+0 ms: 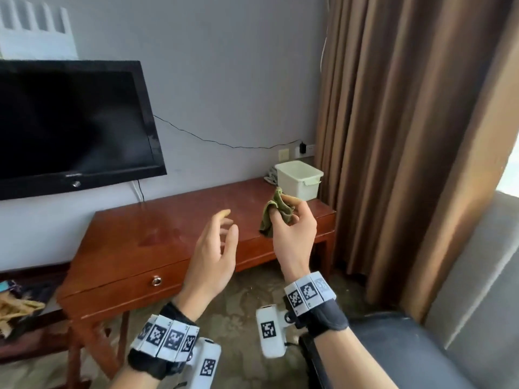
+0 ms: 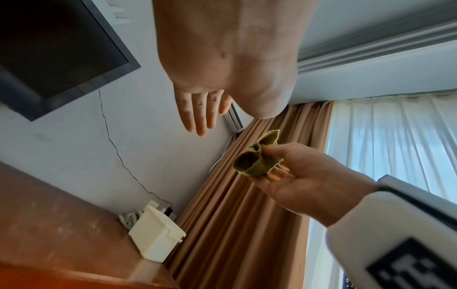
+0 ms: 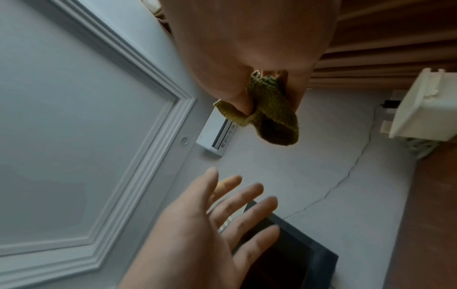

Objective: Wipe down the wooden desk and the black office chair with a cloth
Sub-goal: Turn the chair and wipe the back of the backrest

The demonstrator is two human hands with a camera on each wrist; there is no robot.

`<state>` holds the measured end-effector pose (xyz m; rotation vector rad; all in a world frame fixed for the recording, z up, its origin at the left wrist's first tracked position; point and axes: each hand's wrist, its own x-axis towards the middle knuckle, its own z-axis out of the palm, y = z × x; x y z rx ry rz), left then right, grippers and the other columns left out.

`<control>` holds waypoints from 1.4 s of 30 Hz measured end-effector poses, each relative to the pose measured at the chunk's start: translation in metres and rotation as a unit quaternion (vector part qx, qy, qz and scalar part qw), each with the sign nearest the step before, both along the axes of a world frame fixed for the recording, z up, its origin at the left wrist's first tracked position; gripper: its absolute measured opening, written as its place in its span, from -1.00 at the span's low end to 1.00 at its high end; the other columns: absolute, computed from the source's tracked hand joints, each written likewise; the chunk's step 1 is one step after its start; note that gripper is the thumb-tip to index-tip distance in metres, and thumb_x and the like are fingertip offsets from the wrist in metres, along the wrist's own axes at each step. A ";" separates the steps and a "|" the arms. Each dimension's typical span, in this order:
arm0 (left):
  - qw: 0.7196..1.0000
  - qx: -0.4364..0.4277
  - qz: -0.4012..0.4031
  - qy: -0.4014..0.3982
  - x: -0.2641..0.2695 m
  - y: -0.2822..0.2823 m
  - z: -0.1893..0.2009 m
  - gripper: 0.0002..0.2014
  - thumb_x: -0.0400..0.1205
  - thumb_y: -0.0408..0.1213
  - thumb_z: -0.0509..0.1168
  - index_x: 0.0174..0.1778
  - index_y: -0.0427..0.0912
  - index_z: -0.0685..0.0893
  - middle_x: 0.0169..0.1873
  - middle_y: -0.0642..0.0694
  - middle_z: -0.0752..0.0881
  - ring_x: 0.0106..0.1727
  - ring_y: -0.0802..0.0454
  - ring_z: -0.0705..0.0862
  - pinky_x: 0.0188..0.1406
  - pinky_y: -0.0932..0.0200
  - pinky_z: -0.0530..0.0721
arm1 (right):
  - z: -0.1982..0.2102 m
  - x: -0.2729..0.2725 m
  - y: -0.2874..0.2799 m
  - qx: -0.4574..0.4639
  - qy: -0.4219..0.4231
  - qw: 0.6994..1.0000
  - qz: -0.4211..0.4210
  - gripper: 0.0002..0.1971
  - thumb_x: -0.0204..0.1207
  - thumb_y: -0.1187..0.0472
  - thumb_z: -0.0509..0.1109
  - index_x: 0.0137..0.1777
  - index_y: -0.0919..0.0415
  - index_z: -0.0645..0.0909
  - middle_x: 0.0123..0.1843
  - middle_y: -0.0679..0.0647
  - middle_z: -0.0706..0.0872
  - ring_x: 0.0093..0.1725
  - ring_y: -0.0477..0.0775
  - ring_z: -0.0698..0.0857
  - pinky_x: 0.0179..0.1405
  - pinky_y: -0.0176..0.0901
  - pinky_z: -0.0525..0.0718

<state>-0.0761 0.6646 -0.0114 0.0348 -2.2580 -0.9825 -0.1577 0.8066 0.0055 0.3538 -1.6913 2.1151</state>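
Note:
A small olive-green cloth (image 1: 273, 214) hangs bunched from my right hand (image 1: 292, 228), which pinches it between thumb and fingers in the air above the right part of the wooden desk (image 1: 168, 234). The same cloth (image 2: 257, 160) (image 3: 269, 115) shows crumpled in both wrist views. My left hand (image 1: 216, 248) is held up beside it, palm turned inward, fingers spread and holding nothing. The black office chair (image 1: 407, 341) shows its seat at the lower right, below my right forearm.
A white plastic tub (image 1: 299, 179) stands at the desk's far right corner by brown curtains (image 1: 393, 136). A black television (image 1: 70, 122) hangs on the wall at left, with a thin cable running to a socket. A low bench with clutter (image 1: 19, 304) sits lower left.

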 end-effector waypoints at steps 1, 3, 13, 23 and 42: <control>1.000 -0.002 -0.002 0.000 -0.013 -0.014 0.026 -0.55 0.83 0.07 0.10 0.63 0.04 0.43 0.34 0.15 0.63 0.26 0.38 0.62 0.12 0.50 0.58 | 0.029 -0.014 -0.009 0.010 0.003 1.000 -0.009 -0.79 0.60 0.33 0.53 0.16 0.07 0.72 -0.04 -0.07 0.85 -0.06 -0.09 0.85 -0.06 -0.02 0.86; 1.000 -0.018 -0.014 -0.002 -0.038 -0.041 0.083 -0.53 0.82 0.07 0.10 0.63 0.01 0.44 0.32 0.14 0.63 0.23 0.35 0.63 0.19 0.30 0.66 | 0.091 -0.038 -0.027 0.033 0.022 0.999 -0.021 -0.78 0.58 0.37 0.54 0.18 0.15 0.73 -0.04 -0.10 0.84 -0.06 -0.21 0.83 -0.11 -0.30 0.78; 0.982 -0.165 -0.079 -0.051 -0.149 -0.128 0.290 -0.53 0.85 0.04 0.08 0.64 -0.07 0.39 0.43 -0.02 0.61 0.34 0.07 0.68 0.31 -0.05 0.70 | 0.282 -0.154 -0.077 0.248 0.074 0.964 -0.053 -0.70 0.50 0.39 0.56 0.17 0.09 0.73 0.07 -0.04 0.81 0.04 -0.19 0.79 0.09 -0.18 0.79; 0.972 -0.209 -0.066 -0.088 -0.253 -0.160 0.310 -0.55 0.85 -0.05 0.13 0.60 -0.19 0.45 0.45 -0.12 0.62 0.38 -0.05 0.65 0.32 -0.04 0.63 | 0.295 -0.254 -0.028 0.363 0.045 0.927 -0.084 -0.62 0.50 0.38 0.54 0.23 -0.03 0.67 0.10 -0.12 0.76 0.11 -0.12 0.74 0.19 -0.06 0.76; 0.931 -0.292 -0.153 -0.156 -0.662 -0.119 0.189 -0.55 0.82 -0.03 0.17 0.55 -0.21 0.47 0.34 -0.17 0.68 0.25 -0.16 0.71 0.18 -0.10 0.71 | 0.123 -0.615 0.007 0.394 -0.169 0.897 -0.106 -0.66 0.49 0.32 0.61 0.25 0.17 0.72 0.03 0.11 0.77 -0.24 0.06 0.77 -0.41 -0.58 0.61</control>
